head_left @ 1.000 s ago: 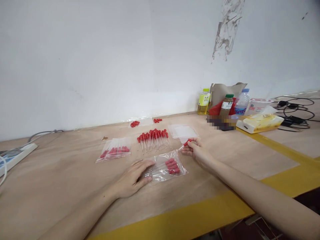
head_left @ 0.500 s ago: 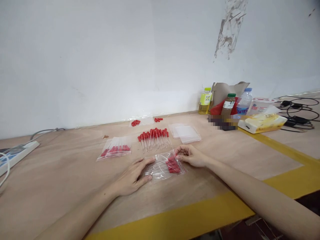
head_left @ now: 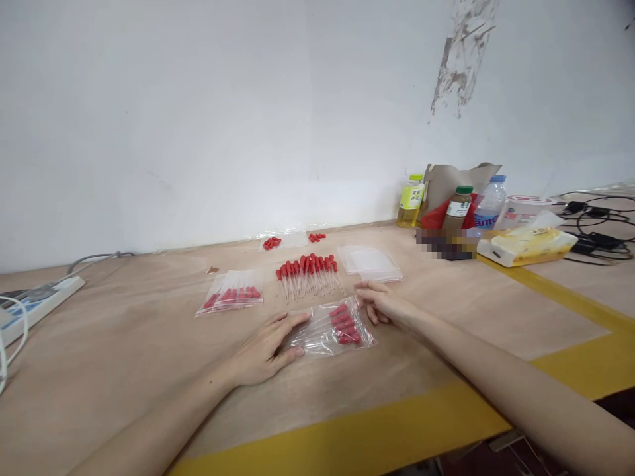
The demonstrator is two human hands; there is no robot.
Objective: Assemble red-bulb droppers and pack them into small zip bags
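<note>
Clear zip bag [head_left: 331,328] of red-bulb droppers laid flat at near centre of table [head_left: 124,357]; left end pinned by left hand [head_left: 268,349], fingers spread flat, so bag is kept steady; open right end flanked by right hand [head_left: 380,305], fingers loosely curled, nothing pinched; loose droppers [head_left: 308,272] lined just beyond.

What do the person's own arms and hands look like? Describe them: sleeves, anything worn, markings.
Both arms are bare as far as the view shows, with no sleeves visible. The left hand and the right hand wear no gloves, and no rings, watch, bands or markings show on them.
</note>
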